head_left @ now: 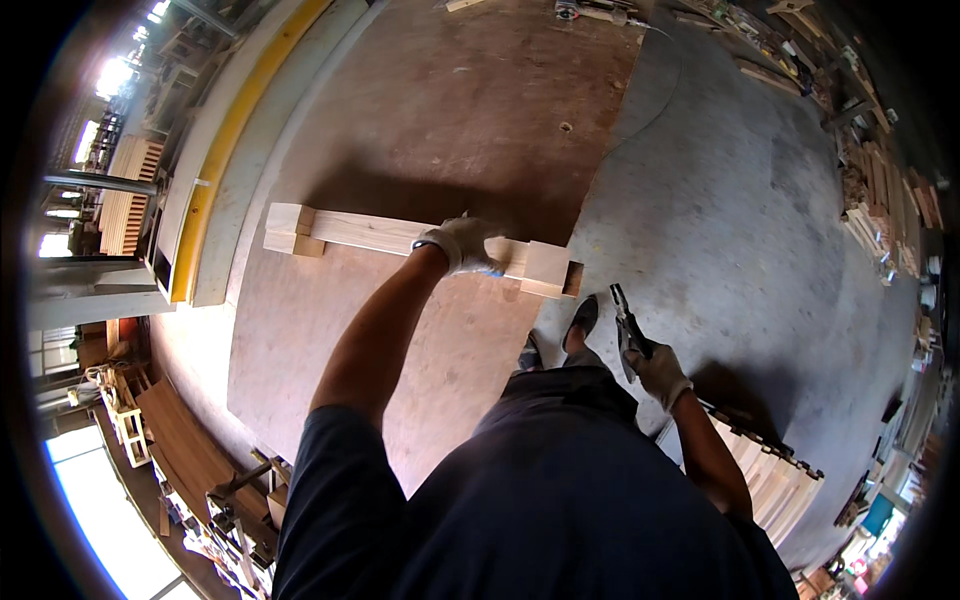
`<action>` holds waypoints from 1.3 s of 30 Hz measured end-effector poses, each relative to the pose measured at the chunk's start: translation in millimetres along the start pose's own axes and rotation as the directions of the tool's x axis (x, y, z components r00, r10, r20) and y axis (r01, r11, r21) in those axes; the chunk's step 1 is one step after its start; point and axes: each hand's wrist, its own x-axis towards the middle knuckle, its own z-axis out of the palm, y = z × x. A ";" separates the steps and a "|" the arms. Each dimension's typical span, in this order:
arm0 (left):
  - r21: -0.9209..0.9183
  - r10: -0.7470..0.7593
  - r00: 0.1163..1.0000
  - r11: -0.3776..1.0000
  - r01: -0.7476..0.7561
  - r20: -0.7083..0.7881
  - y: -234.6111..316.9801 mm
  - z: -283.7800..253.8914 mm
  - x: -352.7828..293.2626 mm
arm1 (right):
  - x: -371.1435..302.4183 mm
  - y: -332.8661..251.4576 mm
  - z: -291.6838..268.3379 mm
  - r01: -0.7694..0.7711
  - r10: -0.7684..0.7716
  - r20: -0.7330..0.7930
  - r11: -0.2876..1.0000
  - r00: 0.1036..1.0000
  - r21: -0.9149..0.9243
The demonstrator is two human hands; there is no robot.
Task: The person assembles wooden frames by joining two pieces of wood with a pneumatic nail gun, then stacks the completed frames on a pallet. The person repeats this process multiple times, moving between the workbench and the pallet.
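A pale wooden beam (365, 231) lies crosswise over the brown board in front of me, with square wooden blocks (547, 265) at its right end and similar blocks (291, 229) at its left end. My gloved left hand (464, 245) grips it right of the middle; part of the fingers is hidden. Low at my right side, my gloved right hand (661, 374) is closed round the handle of a black and silver nail gun (630, 330). The tool's nose points forward, away from the beam.
The large brown board (450, 110) ends at grey concrete floor (720, 200). A yellow-edged bench (225, 150) runs along the left. Slatted pale wood (765, 470) stands close behind my right hand. Timber scraps (875, 200) pile up far right, and a thin hose (675, 85) crosses the floor.
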 end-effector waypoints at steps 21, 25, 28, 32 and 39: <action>0.210 -0.030 0.898 0.968 0.134 -0.438 13.5 61.7 -2.8 | 43.7 -84.8 -32.6 0.154 -0.300 -0.001 0.492 0.954 -0.857; 0.198 -0.056 0.915 0.969 0.146 -0.400 18.7 54.1 -5.1 | 46.4 -92.8 -23.3 0.060 -0.361 0.014 0.117 0.933 -0.991; 0.211 -0.063 0.918 0.965 0.156 -0.391 19.8 52.9 -5.3 | 49.0 -84.4 -15.7 0.021 -0.383 0.025 -0.014 0.923 -1.000; 0.238 -0.026 0.907 0.961 0.138 -0.421 17.5 57.1 -5.6 | 56.5 -65.8 -9.6 0.030 -0.482 0.035 -0.019 0.875 -0.999; 0.240 -0.056 0.922 0.958 0.157 -0.383 25.5 48.4 -11.2 | 68.9 -53.4 -18.0 0.053 -0.542 0.031 0.026 0.840 -0.998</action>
